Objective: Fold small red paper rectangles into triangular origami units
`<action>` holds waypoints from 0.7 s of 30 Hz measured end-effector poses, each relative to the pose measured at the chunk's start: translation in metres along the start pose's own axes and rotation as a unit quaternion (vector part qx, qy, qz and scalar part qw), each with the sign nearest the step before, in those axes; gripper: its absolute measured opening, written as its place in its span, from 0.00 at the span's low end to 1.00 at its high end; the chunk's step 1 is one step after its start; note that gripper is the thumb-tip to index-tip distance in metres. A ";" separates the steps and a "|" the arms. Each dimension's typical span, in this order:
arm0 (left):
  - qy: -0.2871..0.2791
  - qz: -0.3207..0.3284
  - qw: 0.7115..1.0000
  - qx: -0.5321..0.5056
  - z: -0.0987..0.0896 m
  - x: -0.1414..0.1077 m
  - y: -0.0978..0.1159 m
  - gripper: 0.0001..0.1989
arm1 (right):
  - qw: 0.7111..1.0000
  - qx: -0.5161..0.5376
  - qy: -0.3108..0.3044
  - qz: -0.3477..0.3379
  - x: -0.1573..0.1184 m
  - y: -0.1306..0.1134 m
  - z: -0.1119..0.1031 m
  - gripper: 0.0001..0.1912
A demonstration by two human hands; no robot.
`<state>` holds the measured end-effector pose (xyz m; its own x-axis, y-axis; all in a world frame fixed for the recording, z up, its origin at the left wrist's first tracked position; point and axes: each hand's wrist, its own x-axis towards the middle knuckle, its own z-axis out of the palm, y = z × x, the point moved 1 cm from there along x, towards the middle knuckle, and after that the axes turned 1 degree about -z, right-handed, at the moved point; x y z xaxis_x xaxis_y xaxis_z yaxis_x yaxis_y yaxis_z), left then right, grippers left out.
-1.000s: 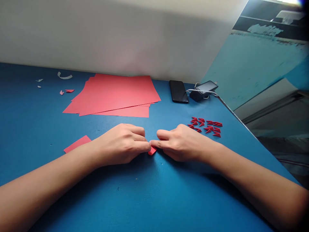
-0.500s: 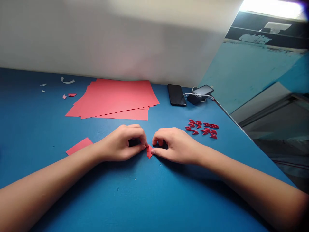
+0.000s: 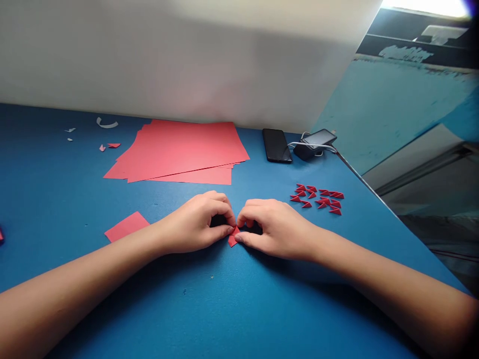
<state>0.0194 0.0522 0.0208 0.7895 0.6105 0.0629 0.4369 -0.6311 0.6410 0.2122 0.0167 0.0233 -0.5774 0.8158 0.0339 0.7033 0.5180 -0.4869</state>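
One blue table (image 3: 209, 319) stretches out in front of you, its paint marked with a few small chips. Toward its far side lies a fanned stack of red paper sheets (image 3: 183, 147), the edges out of line. Your left hand (image 3: 200, 222) has its thumb and index finger pinched together on the upper left of a small folded paper piece (image 3: 232, 241). Your right hand (image 3: 273, 227) has curled fingers and its thumb on the right edge of that piece; you cannot tell whether those fingers grip it too. Near the far edge rests a black smartphone (image 3: 277, 146), just beside a dark block with a white cable (image 3: 312, 146). Partly behind your left forearm lies a flat red paper slip (image 3: 127, 227). A curved white strip (image 3: 107, 124) sits at the far left. The folded piece is on the table between your fingertips: bright red, creased, tapering to a blunt point toward you, its upper part partly covered. To its right you have a cluster of darker red folded triangles (image 3: 325, 201), and at far left, tiny paper scraps (image 3: 114, 145).
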 end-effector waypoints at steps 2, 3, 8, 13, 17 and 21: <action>0.001 0.001 1.000 -0.023 -0.001 0.000 0.000 0.05 | 1.000 0.014 0.002 0.011 0.000 -0.001 0.001 0.08; -0.001 0.003 0.999 -0.035 -0.002 0.000 0.001 0.05 | 1.000 0.026 0.001 0.018 0.000 -0.002 0.001 0.07; -0.033 -0.032 0.992 -0.116 -0.008 -0.001 0.002 0.07 | 0.990 0.132 -0.012 0.038 0.005 -0.001 -0.004 0.07; -0.040 -0.049 0.986 -0.153 -0.011 0.000 0.001 0.14 | 0.971 0.223 -0.050 0.065 0.007 0.000 -0.006 0.12; -0.011 -0.069 0.977 -0.200 -0.009 0.000 0.000 0.13 | 0.958 0.277 -0.038 0.070 0.007 -0.001 -0.005 0.14; 0.049 -0.082 0.963 -0.253 -0.008 0.001 0.001 0.11 | 0.949 0.308 -0.020 0.068 0.008 -0.002 -0.006 0.14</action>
<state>0.0173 0.0562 0.0274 0.6728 0.7397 -0.0147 0.2660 -0.2233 0.9378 0.2092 0.0237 0.0299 -0.5217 0.8480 -0.0934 0.4040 0.1492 -0.9025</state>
